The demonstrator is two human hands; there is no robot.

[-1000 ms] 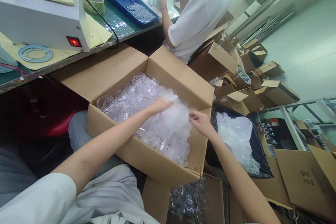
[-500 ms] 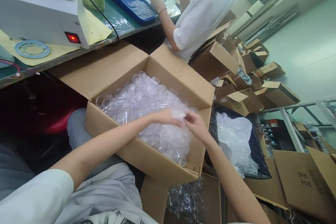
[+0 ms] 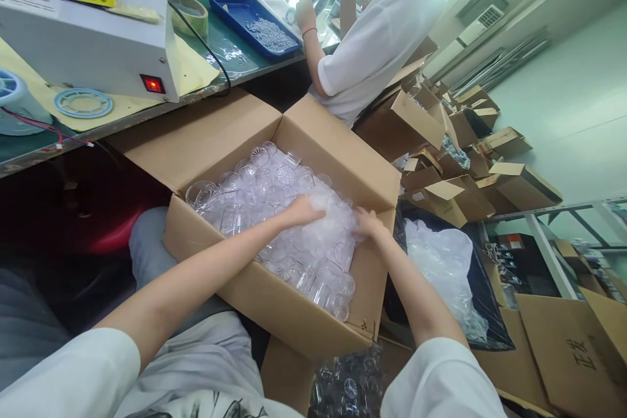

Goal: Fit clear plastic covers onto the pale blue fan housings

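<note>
At the fingers, it's thin, crinkled, milky plastic film! Below them, glossy clear plastic parts glinting; all around, a matt cardboard carton. Beyond the fingers, a smooth, shiny blue plastic tray on a glossy green bench; to their right, shiny black plastic liner.
</note>
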